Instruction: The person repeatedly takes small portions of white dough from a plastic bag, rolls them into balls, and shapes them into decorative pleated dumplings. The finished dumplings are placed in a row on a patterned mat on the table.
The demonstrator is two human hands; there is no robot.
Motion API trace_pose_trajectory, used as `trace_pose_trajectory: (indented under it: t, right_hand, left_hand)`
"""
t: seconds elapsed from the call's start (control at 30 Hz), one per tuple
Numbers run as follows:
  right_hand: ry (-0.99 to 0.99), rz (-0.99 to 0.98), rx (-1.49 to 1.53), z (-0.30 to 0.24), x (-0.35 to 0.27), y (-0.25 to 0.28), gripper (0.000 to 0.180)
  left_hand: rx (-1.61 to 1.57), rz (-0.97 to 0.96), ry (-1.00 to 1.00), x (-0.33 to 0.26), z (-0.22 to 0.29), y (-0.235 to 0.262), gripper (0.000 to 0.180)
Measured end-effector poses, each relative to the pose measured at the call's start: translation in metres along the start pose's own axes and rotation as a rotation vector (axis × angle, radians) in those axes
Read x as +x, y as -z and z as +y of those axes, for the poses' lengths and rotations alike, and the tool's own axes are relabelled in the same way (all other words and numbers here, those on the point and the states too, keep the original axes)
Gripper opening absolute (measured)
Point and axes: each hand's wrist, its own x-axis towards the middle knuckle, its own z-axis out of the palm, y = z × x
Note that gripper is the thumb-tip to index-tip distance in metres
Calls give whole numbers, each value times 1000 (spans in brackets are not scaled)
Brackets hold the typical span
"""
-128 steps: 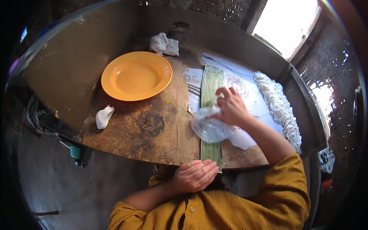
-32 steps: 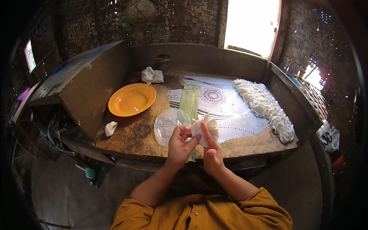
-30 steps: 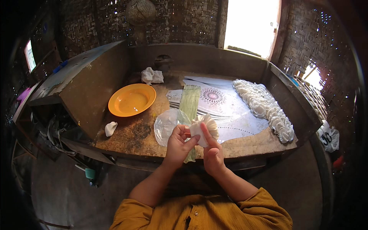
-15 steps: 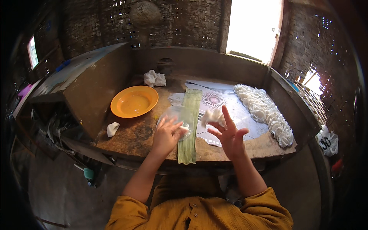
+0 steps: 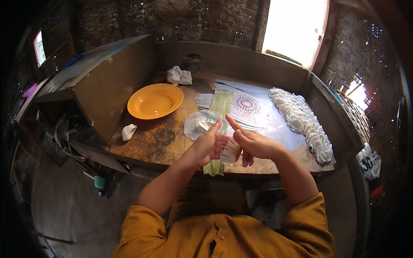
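Near the front of the table my two hands meet around a white ruffled dough piece [image 5: 230, 151]. My left hand [image 5: 207, 148] pinches its left side, thumb pointing up. My right hand [image 5: 260, 145] closes in from the right, index finger raised and lower fingers curled beside the piece; part of their contact is hidden. Just beyond lies a translucent round sheet [image 5: 193, 127] with a white dough lump [image 5: 205, 124] on it. Beneath the sheet and my hands runs a pale green strip [image 5: 221, 101], its near end showing at the table edge.
An orange plate [image 5: 134, 111] stands at left, with a small white dough lump [image 5: 128, 132] nearer me. A crumpled white cloth [image 5: 179, 76] lies at the back. Many ruffled white pieces [image 5: 301, 118] line the right side on a patterned sheet [image 5: 269, 114]. Raised boards [image 5: 241, 60] border the table.
My right hand, spread open before, has moved left and down with the ruffled piece. My left hand has left the round sheet and turned to meet it. The view has shifted slightly.
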Motion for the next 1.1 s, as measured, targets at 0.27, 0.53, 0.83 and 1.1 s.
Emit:
trace_pose_trajectory:
  t: [0.27,0.53,0.83,1.1]
  right_hand:
    - [220,352,-79,3,10,-6,64]
    - [395,296,561,18,21,-10,46]
    - [446,288,433,20,30,0,48]
    - [324,645,-164,42,81,6,30]
  left_hand:
    - [-159,-25,-65,-7,3,3,75]
    - [-131,-39,-142,-18,10,3,77]
    - [-172,-94,-81,-25,16,16,76]
    - [-324,-38,-359,-64,44,48,70]
